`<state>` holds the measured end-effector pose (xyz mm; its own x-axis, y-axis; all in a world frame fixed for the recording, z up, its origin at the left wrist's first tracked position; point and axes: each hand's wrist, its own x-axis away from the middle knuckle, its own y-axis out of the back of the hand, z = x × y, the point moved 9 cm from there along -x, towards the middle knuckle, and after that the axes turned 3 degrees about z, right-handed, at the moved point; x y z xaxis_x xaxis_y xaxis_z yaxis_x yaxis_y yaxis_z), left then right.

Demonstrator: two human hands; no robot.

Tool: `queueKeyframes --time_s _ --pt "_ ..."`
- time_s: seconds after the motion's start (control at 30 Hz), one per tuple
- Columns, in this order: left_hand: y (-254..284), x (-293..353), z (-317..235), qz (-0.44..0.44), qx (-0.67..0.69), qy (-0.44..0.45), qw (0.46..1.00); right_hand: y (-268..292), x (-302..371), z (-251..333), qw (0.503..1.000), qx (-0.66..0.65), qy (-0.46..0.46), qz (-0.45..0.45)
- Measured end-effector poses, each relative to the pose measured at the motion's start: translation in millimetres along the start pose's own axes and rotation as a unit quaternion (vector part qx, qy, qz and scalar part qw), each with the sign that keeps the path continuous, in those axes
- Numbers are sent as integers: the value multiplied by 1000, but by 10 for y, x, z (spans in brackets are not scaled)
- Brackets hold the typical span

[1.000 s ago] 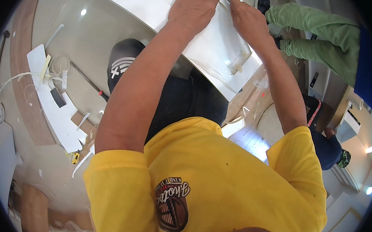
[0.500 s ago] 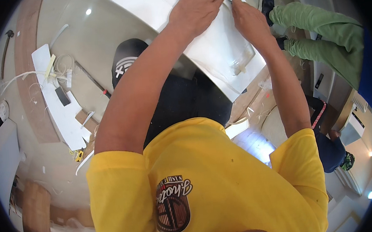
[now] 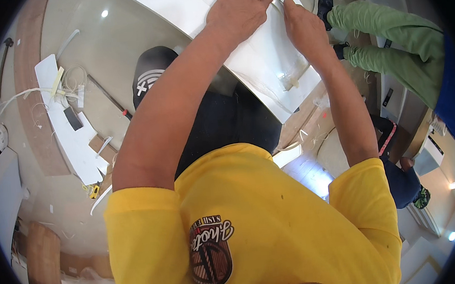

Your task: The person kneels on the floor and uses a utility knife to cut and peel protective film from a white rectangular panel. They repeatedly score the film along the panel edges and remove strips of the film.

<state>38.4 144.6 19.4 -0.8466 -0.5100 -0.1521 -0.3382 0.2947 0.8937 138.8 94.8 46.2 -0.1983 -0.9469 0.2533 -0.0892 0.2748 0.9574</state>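
A white panel (image 3: 262, 79) with a glossy surface lies slanting over my legs, and part of it runs out of view at the top. Crumpled clear film (image 3: 291, 80) clings to it near its right end. My left hand (image 3: 240, 13) rests flat on the panel with its fingers spread. Just right of it, my right hand (image 3: 306, 28) is closed at a thin dark line along the panel, thumb and fingers pressed together. Whatever it pinches is too small and covered to make out.
On the floor at left lie a white board offcut (image 3: 59, 117), a long tool with a red-tipped handle (image 3: 109, 96), a yellow tape measure (image 3: 92, 190) and a hammer (image 3: 5, 65). A person in green trousers (image 3: 393, 25) stands at right; another person (image 3: 403, 182) is lower down.
Both hands stay at nearly the same spots on the panel, the right one shifting very slightly. The whole view has moved a little.
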Motion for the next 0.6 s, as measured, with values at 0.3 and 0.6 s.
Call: queueKeyframes --time_s 0.3,0.6 --pt "-68 -5 28 -20 13 -37 999 62 -28 -27 999 -33 7 -6" --pt "-77 24 38 -1 19 -20 1000 -14 53 -28 1000 -11 2 5"
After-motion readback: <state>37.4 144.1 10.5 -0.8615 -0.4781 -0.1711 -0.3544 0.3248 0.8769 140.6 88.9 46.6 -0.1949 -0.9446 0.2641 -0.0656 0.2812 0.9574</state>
